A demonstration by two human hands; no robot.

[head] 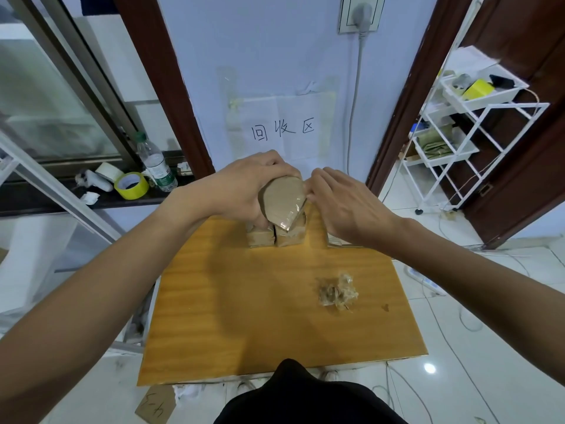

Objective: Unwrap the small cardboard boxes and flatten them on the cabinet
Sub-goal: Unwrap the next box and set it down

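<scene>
My left hand (244, 185) grips a small brown cardboard box (282, 201) wrapped in clear tape, held above the far end of the yellow wooden cabinet top (260, 301). My right hand (342, 200) pinches at the box's upper right edge with its fingertips. Below the held box stand two more taped boxes (276, 237) side by side. Flattened cardboard (334, 240) lies partly hidden under my right wrist. A crumpled wad of peeled tape (337, 291) rests on the cabinet top to the right.
A window ledge on the left holds a yellow tape roll (131, 185), a white roll and a plastic bottle (156, 163). A white wire rack (464, 133) stands at the right by a dark door frame. A paper sign (282, 130) hangs on the wall behind.
</scene>
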